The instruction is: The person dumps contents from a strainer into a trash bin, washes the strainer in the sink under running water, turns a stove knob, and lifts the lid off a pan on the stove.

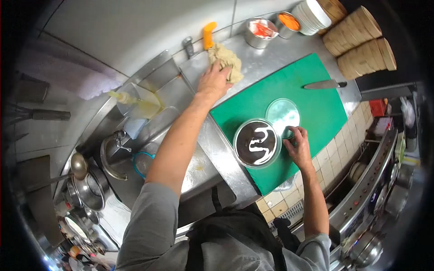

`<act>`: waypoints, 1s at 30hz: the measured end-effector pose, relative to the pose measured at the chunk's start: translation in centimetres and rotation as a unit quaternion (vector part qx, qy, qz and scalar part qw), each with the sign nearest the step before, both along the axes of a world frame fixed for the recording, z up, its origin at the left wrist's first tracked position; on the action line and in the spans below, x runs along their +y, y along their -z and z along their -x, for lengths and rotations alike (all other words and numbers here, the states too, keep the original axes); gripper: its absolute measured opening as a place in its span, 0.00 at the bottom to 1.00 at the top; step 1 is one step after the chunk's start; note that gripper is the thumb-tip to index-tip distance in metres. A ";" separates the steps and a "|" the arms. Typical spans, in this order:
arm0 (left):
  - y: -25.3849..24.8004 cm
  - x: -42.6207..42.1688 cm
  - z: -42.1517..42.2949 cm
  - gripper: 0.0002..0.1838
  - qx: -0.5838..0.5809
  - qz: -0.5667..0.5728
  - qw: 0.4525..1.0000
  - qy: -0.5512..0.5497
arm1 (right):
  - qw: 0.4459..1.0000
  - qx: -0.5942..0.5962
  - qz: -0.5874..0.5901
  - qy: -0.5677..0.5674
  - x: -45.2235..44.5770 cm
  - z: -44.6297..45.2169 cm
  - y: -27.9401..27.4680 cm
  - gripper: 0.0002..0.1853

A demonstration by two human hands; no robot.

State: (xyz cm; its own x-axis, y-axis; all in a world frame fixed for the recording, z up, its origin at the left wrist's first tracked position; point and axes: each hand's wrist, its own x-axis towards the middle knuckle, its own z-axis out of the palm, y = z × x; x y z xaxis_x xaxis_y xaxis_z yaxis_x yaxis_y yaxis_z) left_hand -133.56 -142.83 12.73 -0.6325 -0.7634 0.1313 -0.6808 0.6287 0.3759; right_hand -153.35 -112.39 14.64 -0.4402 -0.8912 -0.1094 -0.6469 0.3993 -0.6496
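My left hand is stretched out to the back of the counter, its fingers bent onto a crumpled tan cloth. My right hand has thumb and forefinger at the near edge of a round clear plastic lid. That lid lies on a green cutting board. Left of my right hand stands a round clear tub full of dark, glossy liquid that reflects the light. A knife rests near the board's far right corner.
An orange-handled tool leans by the wall. Metal pots with orange food and red-and-white food, stacked white plates and bamboo steamers line the back. At left are a sink and faucet.
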 end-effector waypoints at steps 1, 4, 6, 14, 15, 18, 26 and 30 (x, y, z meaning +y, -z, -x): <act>0.5 -0.7 -0.4 0.28 0.000 -0.002 1.000 -0.008 | 1.000 0.000 -0.002 -0.008 -0.9 0.5 0.2 0.25; 1.0 -1.0 -2.3 0.22 -0.027 -0.080 0.996 0.009 | 0.996 0.058 0.011 -0.072 -4.1 1.8 0.3 0.24; 0.0 1.4 -5.2 0.18 0.194 -0.099 0.974 -0.060 | 0.995 0.048 -0.003 -0.082 -6.7 2.0 0.1 0.23; -3.6 11.0 -14.9 0.15 0.348 -0.196 0.885 -0.239 | 0.963 0.043 0.059 -0.259 -18.0 1.4 0.6 0.22; -3.5 10.6 -15.2 0.15 0.352 -0.195 0.884 -0.240 | 0.962 0.046 0.059 -0.261 -19.4 0.6 0.8 0.22; -3.7 8.0 -14.4 0.18 0.354 -0.157 0.888 -0.248 | 0.962 -0.061 0.056 -0.260 -21.9 -1.4 0.5 0.23; -5.9 8.8 -14.9 0.14 0.251 -0.243 0.912 -0.215 | 0.974 -0.195 0.045 -0.106 -16.9 1.6 -3.8 0.20; -4.4 12.9 -14.2 0.07 0.351 -0.394 0.836 -0.150 | 0.964 -0.264 0.031 0.005 -8.9 0.9 -5.6 0.20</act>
